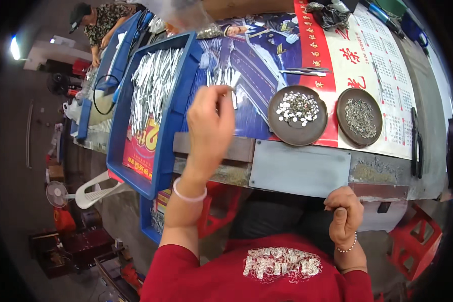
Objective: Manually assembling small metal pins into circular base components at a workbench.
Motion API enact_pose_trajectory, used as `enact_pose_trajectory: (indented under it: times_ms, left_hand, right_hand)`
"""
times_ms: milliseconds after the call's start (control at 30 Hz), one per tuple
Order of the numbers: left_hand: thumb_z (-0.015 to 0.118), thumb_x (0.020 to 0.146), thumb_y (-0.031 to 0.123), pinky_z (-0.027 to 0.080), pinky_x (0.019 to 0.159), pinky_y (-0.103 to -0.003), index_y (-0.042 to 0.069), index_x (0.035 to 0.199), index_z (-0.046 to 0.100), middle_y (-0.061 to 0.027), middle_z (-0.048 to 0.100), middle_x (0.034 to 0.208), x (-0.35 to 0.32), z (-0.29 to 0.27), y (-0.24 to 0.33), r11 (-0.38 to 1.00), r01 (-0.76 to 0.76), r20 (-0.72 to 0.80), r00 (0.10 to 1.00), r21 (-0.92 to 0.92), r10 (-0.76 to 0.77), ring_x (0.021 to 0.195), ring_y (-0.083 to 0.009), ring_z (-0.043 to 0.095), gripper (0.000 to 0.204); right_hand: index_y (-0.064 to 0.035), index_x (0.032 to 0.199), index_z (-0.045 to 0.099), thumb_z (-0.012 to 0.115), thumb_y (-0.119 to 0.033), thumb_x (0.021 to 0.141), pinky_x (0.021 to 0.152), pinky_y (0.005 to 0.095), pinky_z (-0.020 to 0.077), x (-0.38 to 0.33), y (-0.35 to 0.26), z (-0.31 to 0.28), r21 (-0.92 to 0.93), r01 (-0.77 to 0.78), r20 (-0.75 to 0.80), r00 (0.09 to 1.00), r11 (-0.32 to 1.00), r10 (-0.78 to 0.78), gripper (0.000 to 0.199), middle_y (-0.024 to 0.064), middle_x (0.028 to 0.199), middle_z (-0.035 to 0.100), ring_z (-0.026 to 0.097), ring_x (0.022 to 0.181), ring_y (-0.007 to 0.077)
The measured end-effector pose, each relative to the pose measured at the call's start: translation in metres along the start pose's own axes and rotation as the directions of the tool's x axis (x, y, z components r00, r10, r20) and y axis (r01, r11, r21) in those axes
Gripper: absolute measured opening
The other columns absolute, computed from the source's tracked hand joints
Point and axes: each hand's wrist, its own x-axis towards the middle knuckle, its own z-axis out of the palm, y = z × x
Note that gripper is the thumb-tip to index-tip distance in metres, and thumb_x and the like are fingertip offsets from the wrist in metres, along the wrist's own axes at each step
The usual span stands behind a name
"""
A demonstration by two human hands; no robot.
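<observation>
My left hand [211,121] hangs over the left part of the table, its fingers curled in a pinch; whatever they hold, if anything, is hidden. Just beyond it lies a small pile of silvery metal strips [221,76], partly covered by the hand. My right hand [345,214] is closed at the table's front edge, near a grey metal plate [299,167], and its grip cannot be made out. Ahead of it stand two dark round dishes: one dish [282,135] with small shiny discs [298,108], the other dish [343,118] with small metal pins [360,118].
A blue bin [166,173] at the left holds many silvery strips [156,75]. Tweezers [306,71] lie behind the dishes, black-handled pliers [416,143] at the right edge. Red stools [417,241] stand below. Another person [103,25] works at the far left.
</observation>
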Motion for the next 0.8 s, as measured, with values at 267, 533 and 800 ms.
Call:
enact_pose_trajectory:
  times_ms: [267, 533, 800]
  left_hand:
    - [0.058, 0.081, 0.015, 0.048, 0.068, -0.046, 0.003, 0.096, 0.058, -0.0181, 0.061, 0.081, 0.032, 0.027, -0.06, 0.844, 0.061, 0.078, 0.99, 0.533, -0.121, 0.074, -0.038, 0.06, 0.019]
    - [0.059, 0.078, -0.006, 0.046, 0.053, -0.035, -0.001, 0.09, 0.058, -0.0154, 0.058, 0.075, -0.058, -0.015, 0.047, 0.969, -0.206, 0.224, 0.946, -0.136, 0.233, 0.06, -0.0269, 0.058, 0.014]
    - [0.053, 0.09, 0.014, 0.049, 0.063, -0.034, 0.006, 0.105, 0.054, -0.0104, 0.059, 0.08, -0.428, -0.131, 0.042, 0.252, 0.949, 0.426, 0.151, 0.191, -0.892, 0.072, -0.023, 0.059, 0.017]
  right_hand:
    - [-0.0008, 0.075, 0.055, 0.054, -0.017, 0.089, 0.05, 0.0298, 0.0432, 0.01, 0.015, -0.01, -0.066, 0.052, 0.008, 0.999, 0.996, -0.051, 0.021, 0.0105, 0.067, 0.056, 0.055, 0.056, 0.0224]
    - [-0.0024, 0.075, 0.056, 0.056, -0.018, 0.088, 0.049, 0.0309, 0.0437, 0.01, 0.023, -0.02, 0.036, 0.087, 0.006, 0.996, 0.996, -0.088, 0.02, 0.0096, 0.068, 0.056, 0.056, 0.056, 0.0238]
    - [0.0018, 0.075, 0.056, 0.049, -0.024, 0.092, 0.052, 0.0326, 0.0432, 0.005, 0.024, -0.006, 0.022, 0.025, 0.0, 1.0, 0.999, -0.025, 0.032, 0.0138, 0.067, 0.057, 0.055, 0.059, 0.025]
